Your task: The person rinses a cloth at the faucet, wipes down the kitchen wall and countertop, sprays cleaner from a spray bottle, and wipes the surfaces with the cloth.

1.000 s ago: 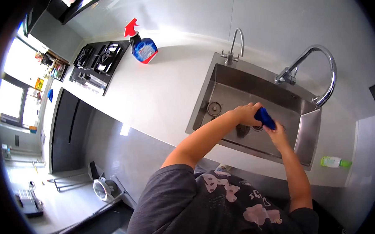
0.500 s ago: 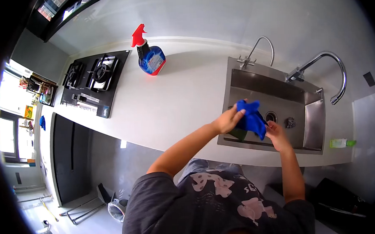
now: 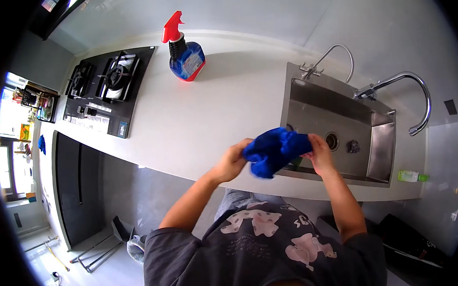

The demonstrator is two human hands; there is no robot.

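Observation:
A blue cloth (image 3: 274,150) is stretched between my two hands, over the counter's front edge and the left rim of the sink. My left hand (image 3: 232,162) pinches its left end. At its right end, my right hand (image 3: 319,154) has its fingers closed on the fabric. Behind and to the right lies the steel sink (image 3: 335,110), with a drain (image 3: 331,141) and a dark scrubber (image 3: 353,146) on its floor. Part of the sink's near left corner is hidden by the cloth and my right hand.
A blue spray bottle with a red trigger (image 3: 187,58) stands at the counter's back, right of the gas hob (image 3: 109,87). A curved faucet (image 3: 421,91) and a smaller tap (image 3: 345,48) rise behind the sink. A green bottle (image 3: 410,176) lies at the right.
The blue cloth has gone from bunched over the sink to spread out, and has moved left toward the counter. My hands have moved apart. The view has shifted, too.

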